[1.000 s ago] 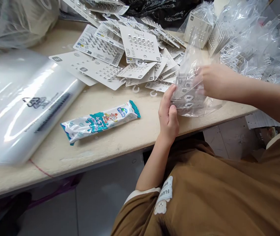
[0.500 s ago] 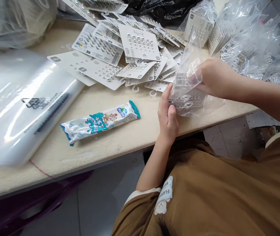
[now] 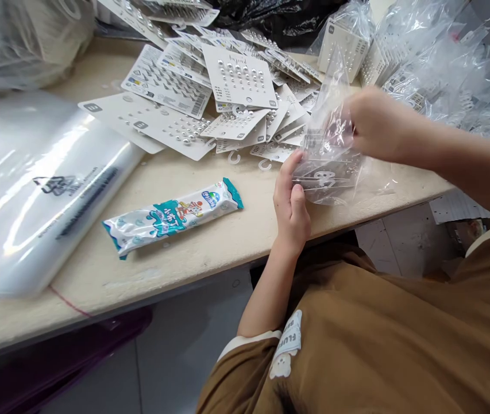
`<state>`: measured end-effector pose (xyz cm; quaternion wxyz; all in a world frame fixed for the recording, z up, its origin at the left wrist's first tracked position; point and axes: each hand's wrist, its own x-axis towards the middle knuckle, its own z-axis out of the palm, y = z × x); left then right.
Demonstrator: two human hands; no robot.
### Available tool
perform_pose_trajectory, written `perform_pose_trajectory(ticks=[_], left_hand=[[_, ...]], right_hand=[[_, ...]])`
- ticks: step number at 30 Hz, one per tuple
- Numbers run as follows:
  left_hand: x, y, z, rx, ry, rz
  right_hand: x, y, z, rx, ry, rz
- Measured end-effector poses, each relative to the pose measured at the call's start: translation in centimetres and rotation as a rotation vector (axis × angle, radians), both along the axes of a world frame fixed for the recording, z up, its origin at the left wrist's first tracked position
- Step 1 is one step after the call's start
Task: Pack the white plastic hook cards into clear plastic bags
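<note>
My left hand grips a clear plastic bag from its left side, thumb in front. Inside the bag lies a stack of earring cards, with white hooks showing through the film. My right hand is closed at the bag's upper part, slightly blurred, with film bunched by its fingers; the fingertips are mostly hidden. Just beyond the bag is a loose pile of white earring cards studded with pearl-like and silver beads.
A wrapped snack bar lies on the cream table. To the left is a stack of flat clear bags. Bagged cards heap at the back right, and black plastic lies behind the pile. A purple stool is below.
My right hand has risen a little at the bag's upper part, and the film there has shifted. My left hand keeps its hold. The whole view has moved slightly.
</note>
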<state>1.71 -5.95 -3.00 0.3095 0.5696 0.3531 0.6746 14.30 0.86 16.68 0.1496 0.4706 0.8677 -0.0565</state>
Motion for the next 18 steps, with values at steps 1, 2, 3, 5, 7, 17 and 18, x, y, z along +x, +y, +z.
perform_pose_trajectory(ticks=[1, 2, 3, 5, 7, 17, 18], left_hand=[[0.0, 0.0, 0.1, 0.006, -0.002, 0.002], [0.0, 0.0, 0.2, 0.012, -0.003, 0.005], [0.0, 0.0, 0.2, 0.016, -0.005, 0.008], [0.1, 0.0, 0.3, 0.011, -0.01, 0.014], [0.1, -0.1, 0.3, -0.009, -0.015, 0.018], [0.0, -0.3, 0.5, -0.073, -0.047, -0.001], [0.0, -0.3, 0.6, -0.078, -0.04, -0.004]], right_hand=[[0.0, 0.1, 0.5, 0.047, -0.025, -0.009], [-0.1, 0.1, 0.7, 0.07, -0.086, -0.016], [-0.2, 0.1, 0.8, 0.066, -0.175, -0.021], [-0.5, 0.2, 0.2, 0.009, -0.362, -0.023], [-0.5, 0.2, -0.8, 0.011, -0.441, 0.016], [0.0, 1.0, -1.4, -0.018, -0.472, 0.037], [-0.1, 1.0, -1.1, -0.023, -0.491, 0.029]])
